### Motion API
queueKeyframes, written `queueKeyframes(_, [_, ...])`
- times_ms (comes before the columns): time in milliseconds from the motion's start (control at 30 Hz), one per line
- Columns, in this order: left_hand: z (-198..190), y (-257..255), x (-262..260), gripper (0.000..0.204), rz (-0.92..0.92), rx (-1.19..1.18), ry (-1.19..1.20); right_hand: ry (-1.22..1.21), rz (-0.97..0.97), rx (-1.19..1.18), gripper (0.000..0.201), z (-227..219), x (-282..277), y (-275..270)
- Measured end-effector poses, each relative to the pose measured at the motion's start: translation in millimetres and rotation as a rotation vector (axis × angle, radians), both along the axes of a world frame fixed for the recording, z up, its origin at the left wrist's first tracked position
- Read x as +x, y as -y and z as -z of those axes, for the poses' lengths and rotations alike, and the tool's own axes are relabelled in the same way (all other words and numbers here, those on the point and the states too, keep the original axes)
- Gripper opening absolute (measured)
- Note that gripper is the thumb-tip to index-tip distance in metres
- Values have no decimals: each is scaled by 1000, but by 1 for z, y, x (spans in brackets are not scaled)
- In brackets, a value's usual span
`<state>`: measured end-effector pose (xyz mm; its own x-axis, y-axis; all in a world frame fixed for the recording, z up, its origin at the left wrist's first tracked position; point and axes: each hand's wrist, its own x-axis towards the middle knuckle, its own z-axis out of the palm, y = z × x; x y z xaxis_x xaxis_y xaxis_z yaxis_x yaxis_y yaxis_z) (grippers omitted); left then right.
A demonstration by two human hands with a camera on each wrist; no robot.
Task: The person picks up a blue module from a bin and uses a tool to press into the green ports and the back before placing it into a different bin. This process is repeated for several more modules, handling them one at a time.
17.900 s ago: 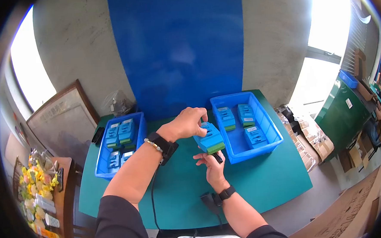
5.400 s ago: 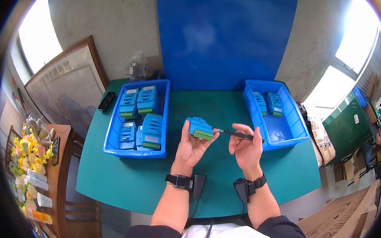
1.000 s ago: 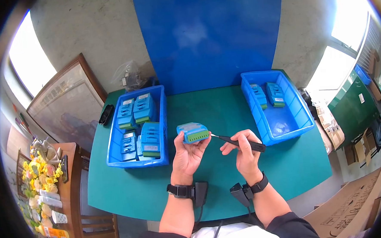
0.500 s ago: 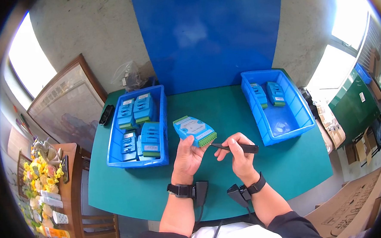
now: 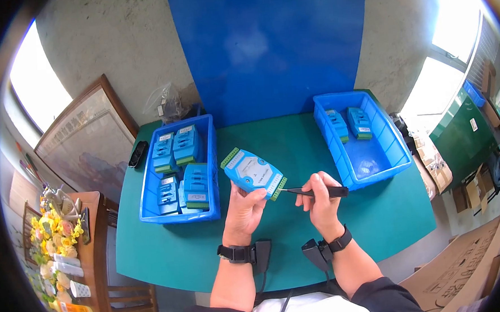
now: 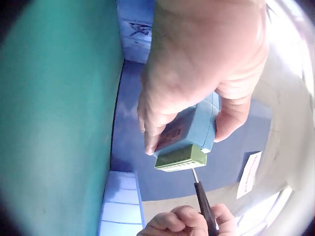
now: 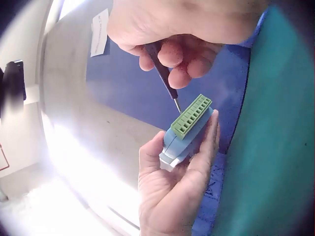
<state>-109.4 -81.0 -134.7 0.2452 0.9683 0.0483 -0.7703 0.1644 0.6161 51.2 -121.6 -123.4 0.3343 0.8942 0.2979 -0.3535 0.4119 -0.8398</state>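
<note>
My left hand (image 5: 244, 213) grips a blue terminal module (image 5: 253, 171) between thumb and fingers, its pale labelled face turned up. Green terminal blocks (image 5: 279, 188) run along both ends. My right hand (image 5: 325, 203) holds a small screwdriver (image 5: 335, 191) by its black handle, the metal shaft pointing left. In the left wrist view the screwdriver (image 6: 204, 204) has its tip right at the edge of the green terminal block (image 6: 179, 160). From the right wrist, a row of square openings shows on the terminal block (image 7: 193, 117), with the tip beside it.
To the left, a blue bin (image 5: 180, 218) holds several similar modules (image 5: 196, 184). On the right stands another blue bin (image 5: 375, 175) with two modules (image 5: 359, 122) at its far end. A black object (image 5: 138, 154) lies by the green table's (image 5: 301, 260) left edge.
Over the last second the held module has turned from showing its terminal end to showing its labelled face. The right bin held three modules 17.9 seconds ago and holds two now.
</note>
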Motion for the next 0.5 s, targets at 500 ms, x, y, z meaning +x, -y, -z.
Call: queueKeyframes(500, [-6,6,6,68,-35,50,-227,59,204,-75,31,11,4,-11])
